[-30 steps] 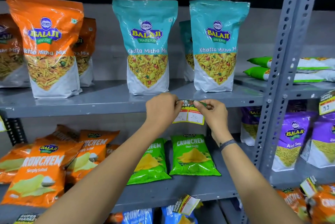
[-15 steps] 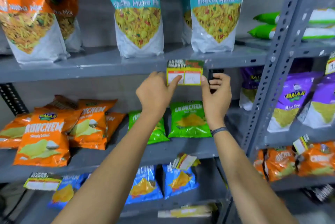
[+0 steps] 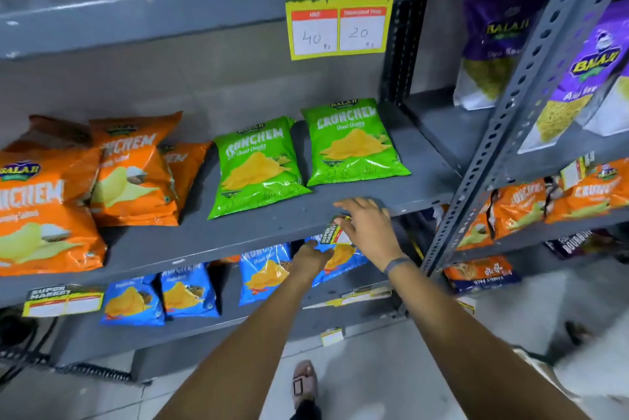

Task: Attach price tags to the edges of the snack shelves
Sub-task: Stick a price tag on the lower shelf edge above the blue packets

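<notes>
Upper tag: a price tag (image 3: 340, 11) hung flat on the front edge of the upper shelf (image 3: 136, 21), "SUPER MARKET" printed across the top, 40 and 20 handwritten in its two white boxes
Middle shelf: a grey shelf (image 3: 238, 232) carried two green Crunchem packs (image 3: 258, 167) lying side by side, with a heap of orange Crunchem packs (image 3: 129, 178) to their left
Right hand: the right hand (image 3: 369, 232) was down at the front edge of that middle shelf, forefinger stretched along the lip, thumb and fingers pinching a second tag
Second tag: this small price tag (image 3: 333, 232) sat tilted, touching the shelf edge, half covered by the fingers
Left hand: the left hand (image 3: 311, 258) was just under the tag, below the shelf lip, fingers curled up toward it; whether it actually gripped the tag could not be told
Wristband: a dark band (image 3: 396, 263) circled the right wrist
Lower shelf: blue Crunchem packs (image 3: 190, 290) stood behind the hands
Left-edge tag: another tag (image 3: 63, 300) hung at the middle shelf's edge, far left, its boxes looking blank
Upright: a perforated grey post (image 3: 517, 106) rose at the right, purple Balaji bags (image 3: 592, 79) beyond it
Floor: one sandalled foot (image 3: 304, 382) showed on the pale tiles
</notes>
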`<state>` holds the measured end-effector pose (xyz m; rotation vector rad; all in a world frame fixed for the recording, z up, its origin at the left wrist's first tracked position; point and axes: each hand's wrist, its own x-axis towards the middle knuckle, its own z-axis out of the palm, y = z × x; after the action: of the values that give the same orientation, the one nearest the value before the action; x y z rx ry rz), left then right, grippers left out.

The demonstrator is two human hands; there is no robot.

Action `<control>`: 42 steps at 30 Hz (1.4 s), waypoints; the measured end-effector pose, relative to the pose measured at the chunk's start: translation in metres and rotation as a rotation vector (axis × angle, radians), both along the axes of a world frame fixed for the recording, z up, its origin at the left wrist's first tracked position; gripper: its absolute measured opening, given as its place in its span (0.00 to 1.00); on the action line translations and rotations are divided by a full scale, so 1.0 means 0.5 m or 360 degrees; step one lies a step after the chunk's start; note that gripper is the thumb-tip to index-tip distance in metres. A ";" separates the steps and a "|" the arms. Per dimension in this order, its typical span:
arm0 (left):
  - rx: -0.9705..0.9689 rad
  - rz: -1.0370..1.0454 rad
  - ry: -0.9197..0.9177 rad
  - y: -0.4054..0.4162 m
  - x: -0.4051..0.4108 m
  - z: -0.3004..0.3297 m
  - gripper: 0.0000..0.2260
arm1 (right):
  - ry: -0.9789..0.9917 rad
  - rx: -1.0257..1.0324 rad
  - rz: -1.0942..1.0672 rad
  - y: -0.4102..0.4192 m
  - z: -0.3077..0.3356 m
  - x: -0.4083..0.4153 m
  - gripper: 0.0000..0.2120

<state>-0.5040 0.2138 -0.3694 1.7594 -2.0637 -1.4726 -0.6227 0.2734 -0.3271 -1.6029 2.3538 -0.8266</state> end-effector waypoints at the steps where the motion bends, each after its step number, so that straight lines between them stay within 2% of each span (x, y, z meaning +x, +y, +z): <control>1: -0.0055 -0.0023 0.0013 -0.006 -0.009 -0.007 0.16 | 0.0036 0.0046 0.0029 -0.011 -0.005 -0.001 0.14; 3: -0.0150 -0.0056 0.0048 -0.013 -0.017 -0.013 0.10 | 0.0088 0.0110 0.0052 -0.031 -0.013 -0.005 0.11; 7: -0.0243 -0.0147 0.0203 -0.015 0.000 -0.011 0.16 | 0.0067 0.0130 0.0018 -0.059 -0.019 -0.020 0.05; 12: -0.0587 -0.0387 -0.0059 -0.016 0.028 0.016 0.17 | -0.0102 0.0143 -0.0035 -0.073 -0.014 -0.032 0.05; 15: -0.0914 -0.0549 -0.0341 -0.025 0.041 0.032 0.15 | -0.0103 0.0114 0.0043 -0.057 -0.012 -0.039 0.05; 17: -0.1095 -0.0684 -0.0513 -0.036 0.047 0.032 0.15 | 0.0048 0.0147 0.0143 -0.036 -0.016 -0.043 0.05; 21: -0.1175 -0.0905 -0.0753 -0.053 0.042 0.020 0.18 | 0.0479 0.0332 0.0302 -0.017 -0.025 -0.037 0.07; 25: -0.1229 -0.0887 -0.0851 -0.063 0.021 0.021 0.16 | 0.0877 0.0322 0.0177 -0.026 -0.024 -0.020 0.08; 29: -0.1242 -0.0874 -0.0921 -0.062 0.019 0.017 0.11 | 0.0675 0.0408 0.0214 -0.028 -0.035 -0.019 0.09; 34: -0.1345 -0.0825 -0.0816 -0.078 0.020 0.030 0.15 | 0.0220 0.0188 0.0156 -0.020 -0.020 -0.039 0.07; 38: -0.1434 -0.0805 -0.0764 -0.079 0.015 0.037 0.17 | 0.0180 0.0175 0.0097 -0.027 -0.015 -0.036 0.07; 42: -0.1394 -0.0695 -0.0792 -0.077 -0.004 0.047 0.19 | 0.0152 0.0180 0.0028 -0.031 -0.017 -0.033 0.07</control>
<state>-0.5059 0.1754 -0.3461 1.4064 -2.8006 0.0014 -0.6391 0.2581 -0.3357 -1.6487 2.3998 -0.6145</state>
